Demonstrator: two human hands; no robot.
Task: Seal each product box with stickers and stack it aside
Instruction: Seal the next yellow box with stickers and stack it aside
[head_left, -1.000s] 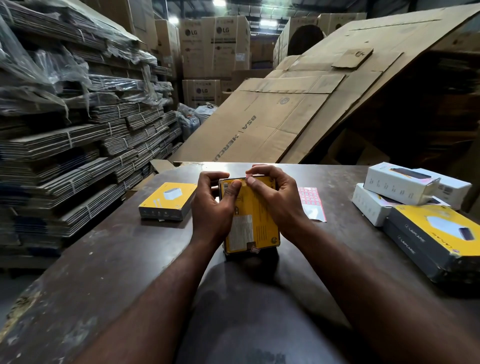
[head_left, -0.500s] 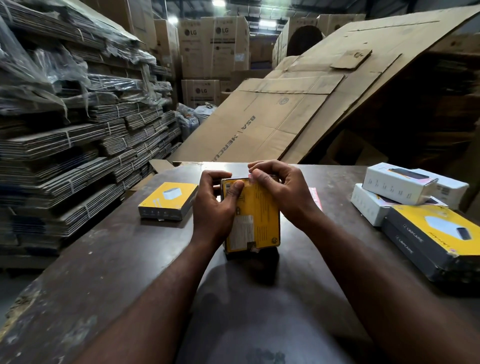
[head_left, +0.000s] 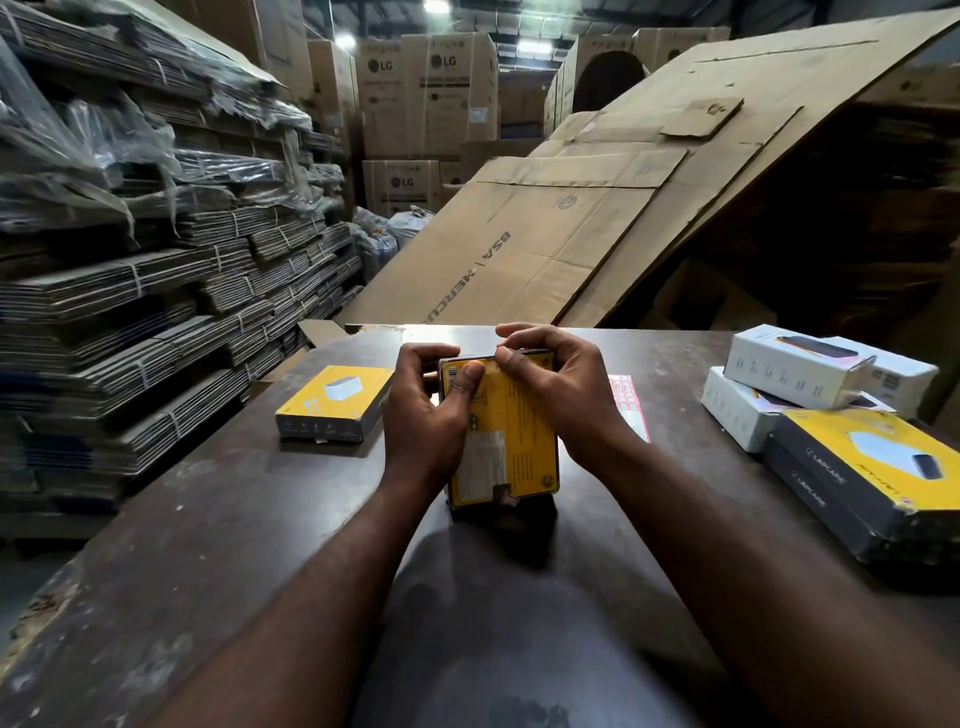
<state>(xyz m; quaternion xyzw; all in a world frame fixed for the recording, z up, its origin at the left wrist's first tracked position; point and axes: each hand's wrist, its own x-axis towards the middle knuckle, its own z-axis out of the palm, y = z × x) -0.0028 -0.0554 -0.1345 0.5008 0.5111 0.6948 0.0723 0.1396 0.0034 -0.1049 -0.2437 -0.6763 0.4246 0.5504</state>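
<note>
A yellow product box (head_left: 511, 441) stands tilted on its near end on the dark table (head_left: 208, 519), its printed back facing me. My left hand (head_left: 426, 410) grips its left side, thumb lying across the top corner. My right hand (head_left: 556, 384) curls over the top right edge, thumb pressing the yellow face just below that edge. A sticker sheet (head_left: 631, 405) with red print lies flat to the right, partly hidden by my right wrist. A second yellow box (head_left: 335, 402) lies flat to the left.
At the right edge lie two white boxes (head_left: 810, 371) overlapping, and a large yellow and grey box (head_left: 872, 473) in front of them. Bundled flat cardboard is stacked left of the table. Big cardboard sheets lean behind it.
My right hand has slid further over the top edge of the box, covering more of the sticker sheet. The box and my left hand have barely moved.
</note>
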